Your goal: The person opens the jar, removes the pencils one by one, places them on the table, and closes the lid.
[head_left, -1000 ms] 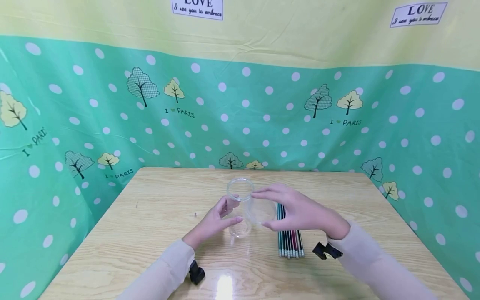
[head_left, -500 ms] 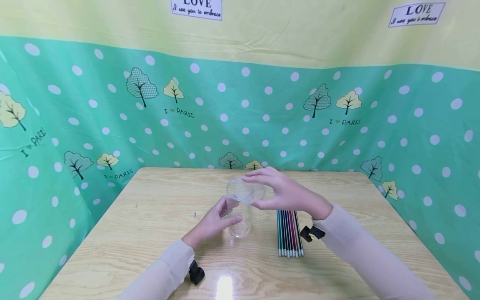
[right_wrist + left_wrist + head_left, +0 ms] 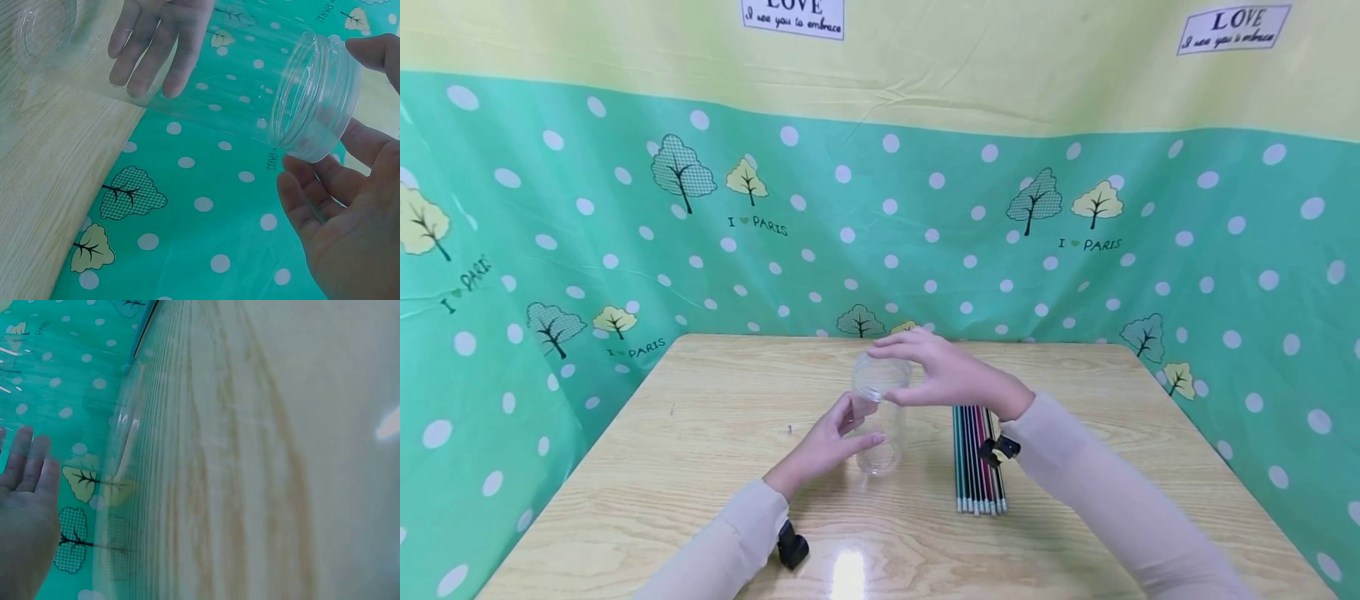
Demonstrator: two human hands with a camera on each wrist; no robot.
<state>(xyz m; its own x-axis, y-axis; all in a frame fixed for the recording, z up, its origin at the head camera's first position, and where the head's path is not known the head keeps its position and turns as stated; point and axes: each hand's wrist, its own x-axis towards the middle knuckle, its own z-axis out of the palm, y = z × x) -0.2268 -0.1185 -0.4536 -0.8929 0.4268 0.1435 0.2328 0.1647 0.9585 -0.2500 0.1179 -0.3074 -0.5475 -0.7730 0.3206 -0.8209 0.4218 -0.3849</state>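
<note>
A tall clear plastic jar [image 3: 889,429] stands upright on the wooden table, its see-through wall [image 3: 212,119] crossing the right wrist view. My left hand [image 3: 829,443] holds the jar from the left side, thumb in front and fingers behind. In the left wrist view that hand [image 3: 25,525] shows only partly at the left edge. At the jar's mouth is a clear round lid [image 3: 337,100], which my right hand [image 3: 951,379] grips by its rim with thumb and fingers. Whether the lid is seated on the thread, I cannot tell.
Right of the jar, several dark and coloured pencils [image 3: 976,483] lie side by side, white eraser ends toward me. A tiny dark bit [image 3: 789,429] lies on the table [image 3: 715,400] left of the jar. A patterned green curtain [image 3: 925,217] hangs behind the table.
My right hand has carried the lid leftward, from beside the jar to over its mouth. The left hand and the jar have stayed in place.
</note>
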